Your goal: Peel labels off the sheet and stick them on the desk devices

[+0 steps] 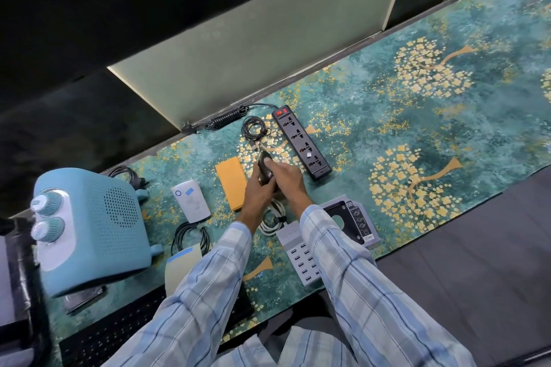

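A small black mouse [264, 164] is held above the desk mat, its thin cable running back to a coil [253, 127]. My left hand [256, 192] grips the mouse from below and the left. My right hand [287, 180] curls over its top, with the thumb pressing on the mouse's back. The label sheet [182, 267], pale with a blue label at its top, lies near the front edge beside my left sleeve. A white power bank [190, 201] carries a blue label. The black power strip [301, 141] shows a small white sticker.
A blue fan heater [95, 226] stands at the left. An orange case [232, 183], a white multi-port USB charger [301, 256], white cables [272, 217], a drive caddy [354, 219] and a black cable coil [190, 237] lie on the patterned mat [417, 134]. A keyboard [119, 328] sits at the front.
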The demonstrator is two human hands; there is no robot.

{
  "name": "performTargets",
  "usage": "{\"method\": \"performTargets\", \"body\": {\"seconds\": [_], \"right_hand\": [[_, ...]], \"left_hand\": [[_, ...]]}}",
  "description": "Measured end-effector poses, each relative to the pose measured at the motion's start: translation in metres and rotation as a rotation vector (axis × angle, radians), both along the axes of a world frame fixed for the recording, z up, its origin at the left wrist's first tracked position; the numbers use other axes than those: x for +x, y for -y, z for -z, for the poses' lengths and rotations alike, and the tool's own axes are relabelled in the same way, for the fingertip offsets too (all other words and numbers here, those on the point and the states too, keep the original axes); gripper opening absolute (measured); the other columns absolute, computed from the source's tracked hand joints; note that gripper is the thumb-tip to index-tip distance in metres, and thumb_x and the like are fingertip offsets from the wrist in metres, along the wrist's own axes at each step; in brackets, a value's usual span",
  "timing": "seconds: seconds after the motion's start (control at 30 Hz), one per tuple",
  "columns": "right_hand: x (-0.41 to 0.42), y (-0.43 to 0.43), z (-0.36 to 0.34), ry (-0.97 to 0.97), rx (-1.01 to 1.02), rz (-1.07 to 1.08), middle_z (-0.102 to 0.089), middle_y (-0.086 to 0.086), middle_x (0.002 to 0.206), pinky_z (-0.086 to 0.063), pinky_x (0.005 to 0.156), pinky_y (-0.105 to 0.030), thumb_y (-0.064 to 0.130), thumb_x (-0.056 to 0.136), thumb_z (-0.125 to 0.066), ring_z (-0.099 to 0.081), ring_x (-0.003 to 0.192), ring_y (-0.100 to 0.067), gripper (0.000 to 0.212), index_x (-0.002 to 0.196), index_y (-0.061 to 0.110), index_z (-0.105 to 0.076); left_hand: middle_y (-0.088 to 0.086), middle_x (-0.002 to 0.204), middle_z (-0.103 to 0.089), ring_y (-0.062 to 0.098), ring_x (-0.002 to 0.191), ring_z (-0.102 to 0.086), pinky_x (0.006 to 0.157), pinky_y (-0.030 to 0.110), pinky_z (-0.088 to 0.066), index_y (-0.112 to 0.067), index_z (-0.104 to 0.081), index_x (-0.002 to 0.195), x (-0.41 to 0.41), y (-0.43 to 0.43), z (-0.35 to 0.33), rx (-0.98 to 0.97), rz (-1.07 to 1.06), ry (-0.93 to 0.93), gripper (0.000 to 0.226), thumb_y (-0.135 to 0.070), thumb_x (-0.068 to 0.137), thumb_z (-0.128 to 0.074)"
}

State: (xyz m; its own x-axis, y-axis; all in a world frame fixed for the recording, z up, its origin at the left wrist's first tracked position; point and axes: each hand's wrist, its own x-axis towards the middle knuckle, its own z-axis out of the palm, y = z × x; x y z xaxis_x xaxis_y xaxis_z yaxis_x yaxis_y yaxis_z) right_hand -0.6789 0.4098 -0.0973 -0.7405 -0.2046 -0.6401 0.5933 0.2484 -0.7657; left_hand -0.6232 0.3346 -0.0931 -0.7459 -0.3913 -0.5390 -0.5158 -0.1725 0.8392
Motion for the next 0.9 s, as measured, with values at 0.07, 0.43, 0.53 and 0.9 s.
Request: {"method": "performTargets", "body": {"seconds": [0.07, 0.43, 0.53, 0.9], "right_hand": [[0.0, -0.002, 0.004, -0.062, 0.044, -0.053, -0.079, -0.008, 0.092, -0.062, 0.079, -0.04, 0.038, 0.09, -0.068, -0.074, 0.096, -0.03, 0.028, 0.09, 0.012, -0.079], [-0.003, -0.013, 0.003, -0.456, 0.328, -0.076, -0.078, -0.017, 0.101, -0.053, 0.076, -0.03, 0.014, 0.093, -0.068, -0.071, 0.092, -0.033, 0.024, 0.11, 0.002, -0.078], [0.004, -0.011, 0.006, -0.494, 0.38, -0.058, -0.073, -0.013, 0.108, -0.052, 0.08, -0.032, 0.017, 0.094, -0.067, -0.067, 0.099, -0.029, 0.024, 0.113, 0.007, -0.076], [0.081, 0.014, 0.003, -0.535, 0.144, -0.315, -0.074, -0.001, 0.088, -0.05, 0.06, -0.031, 0.022, 0.096, -0.062, -0.065, 0.071, -0.019, 0.016, 0.104, 0.018, -0.074]], "left_hand": [[0.011, 0.114, -0.073, 0.028, 0.093, -0.073, 0.072, 0.046, -0.063, -0.028, -0.041, 0.148, -0.002, 0.0, 0.007, -0.193, 0.067, 0.037, 0.062, -0.014, 0.094, -0.068], [-0.004, 0.107, -0.073, 0.017, 0.097, -0.07, 0.091, 0.043, -0.058, -0.023, -0.059, 0.124, -0.003, -0.003, -0.005, -0.277, 0.159, 0.07, 0.052, -0.014, 0.078, -0.081], [0.001, 0.124, -0.065, 0.023, 0.104, -0.065, 0.092, 0.043, -0.056, -0.015, -0.055, 0.14, 0.005, 0.003, -0.012, -0.403, 0.168, 0.131, 0.061, -0.018, 0.083, -0.075], [-0.001, 0.112, -0.07, 0.016, 0.085, -0.065, 0.071, 0.025, -0.052, -0.022, -0.069, 0.117, 0.108, 0.056, -0.029, -0.62, -0.053, 0.097, 0.027, -0.017, 0.091, -0.066]]}}
